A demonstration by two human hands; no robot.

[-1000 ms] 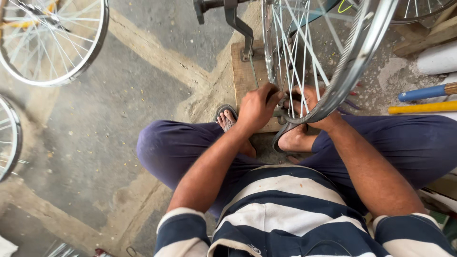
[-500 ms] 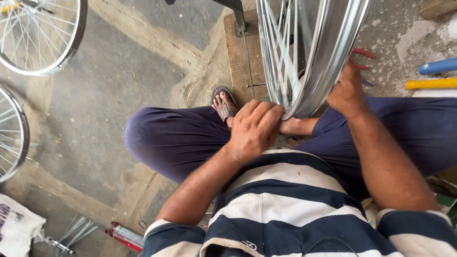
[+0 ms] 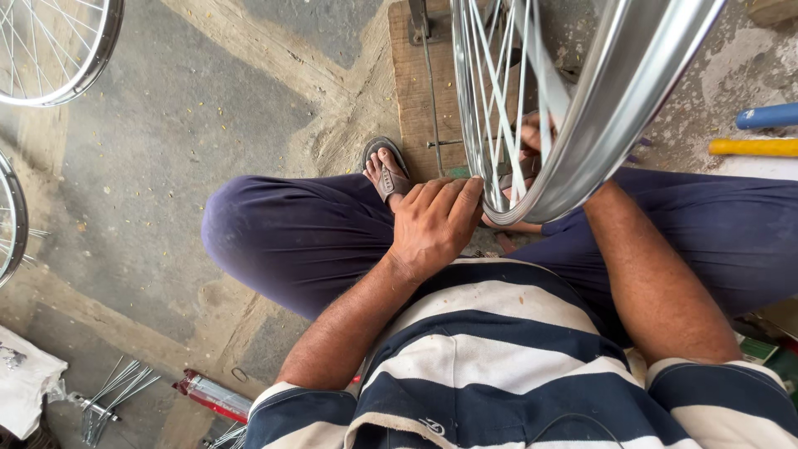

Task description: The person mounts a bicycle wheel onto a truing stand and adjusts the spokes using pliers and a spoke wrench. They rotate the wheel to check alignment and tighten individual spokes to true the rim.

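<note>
Seated cross-legged on concrete floor (image 3: 208, 108), navy trousers, striped shirt. Bicycle wheel rim (image 3: 619, 108) upright just ahead of the lap, spokes (image 3: 499, 91) fanning upward. Left hand (image 3: 432, 224) at the rim's lower left edge, fingers curled against it. Right hand (image 3: 532, 137) behind the spokes, partly hidden by the rim. Sandalled foot (image 3: 384, 170) left of the rim, beside a wooden plank (image 3: 416, 91). Second wheel (image 3: 58, 50) far left of the rim. Blue handle (image 3: 766, 115) and yellow handle (image 3: 752, 147) right of the rim. Loose spokes (image 3: 116, 391) far lower left.
</note>
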